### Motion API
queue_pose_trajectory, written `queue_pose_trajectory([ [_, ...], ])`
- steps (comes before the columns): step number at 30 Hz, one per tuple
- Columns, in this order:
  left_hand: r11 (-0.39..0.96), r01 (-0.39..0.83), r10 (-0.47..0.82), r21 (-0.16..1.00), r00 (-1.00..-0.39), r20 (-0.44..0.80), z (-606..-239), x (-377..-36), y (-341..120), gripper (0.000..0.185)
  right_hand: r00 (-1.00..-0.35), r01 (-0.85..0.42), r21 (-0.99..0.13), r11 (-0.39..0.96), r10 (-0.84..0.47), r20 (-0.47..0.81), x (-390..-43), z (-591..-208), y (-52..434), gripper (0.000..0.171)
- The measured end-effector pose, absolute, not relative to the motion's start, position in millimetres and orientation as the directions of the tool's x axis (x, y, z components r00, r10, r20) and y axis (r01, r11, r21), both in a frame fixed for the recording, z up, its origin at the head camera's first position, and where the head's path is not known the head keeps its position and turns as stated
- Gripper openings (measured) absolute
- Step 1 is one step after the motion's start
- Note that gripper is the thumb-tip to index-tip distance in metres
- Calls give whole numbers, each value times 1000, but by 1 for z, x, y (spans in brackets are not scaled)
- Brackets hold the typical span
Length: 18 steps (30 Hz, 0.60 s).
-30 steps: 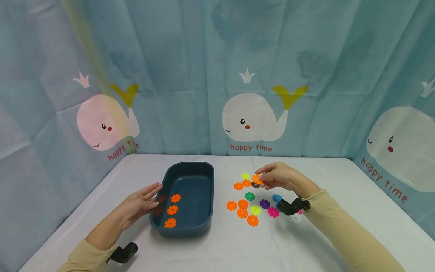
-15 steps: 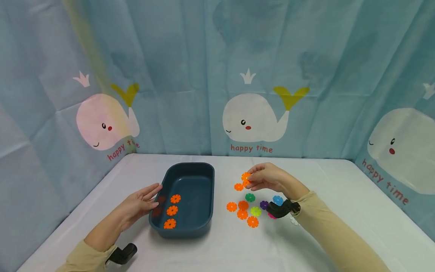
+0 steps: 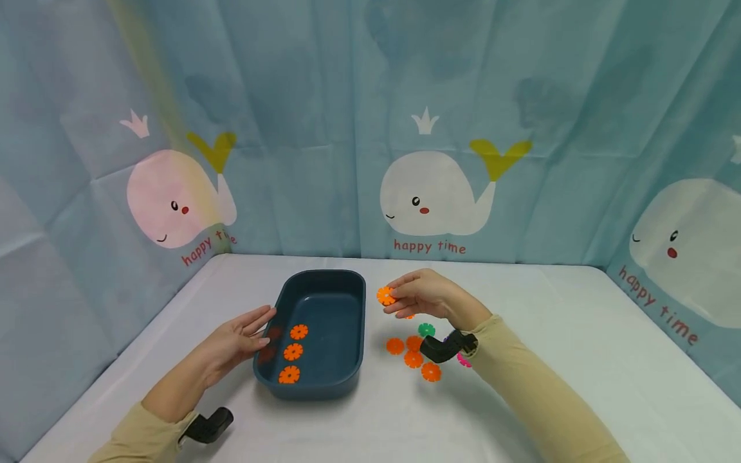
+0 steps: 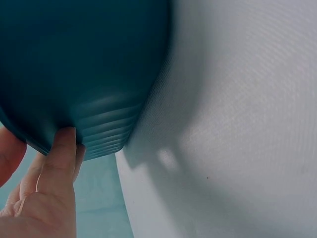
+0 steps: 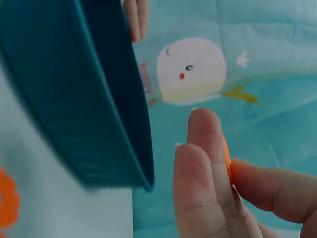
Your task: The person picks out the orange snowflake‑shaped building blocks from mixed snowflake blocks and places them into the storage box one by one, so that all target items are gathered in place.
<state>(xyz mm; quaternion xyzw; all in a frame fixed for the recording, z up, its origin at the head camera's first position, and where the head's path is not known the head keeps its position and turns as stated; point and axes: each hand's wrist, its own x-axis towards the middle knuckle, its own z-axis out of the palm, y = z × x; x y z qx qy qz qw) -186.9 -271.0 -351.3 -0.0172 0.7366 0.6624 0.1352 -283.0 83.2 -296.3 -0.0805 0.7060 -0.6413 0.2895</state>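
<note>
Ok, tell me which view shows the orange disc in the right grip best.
The head view, where the orange disc in the right grip shows most of its notched face. The right wrist view gives only a thin edge beside the fingers; the left wrist view, none.

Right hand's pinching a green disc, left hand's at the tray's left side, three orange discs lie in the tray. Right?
Not quite: the pinched disc in the right hand is orange, not green, as the head view shows. The left hand is at the left side of the tray, and three orange discs lie in it.
</note>
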Motion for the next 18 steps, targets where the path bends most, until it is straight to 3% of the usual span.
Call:
queue_pose_trajectory([
  [18,133,-210,149,969,-962,-229,-353,-189,-271,74,-803,383,-921,64,-470,-367,-297,-297,17,40],
])
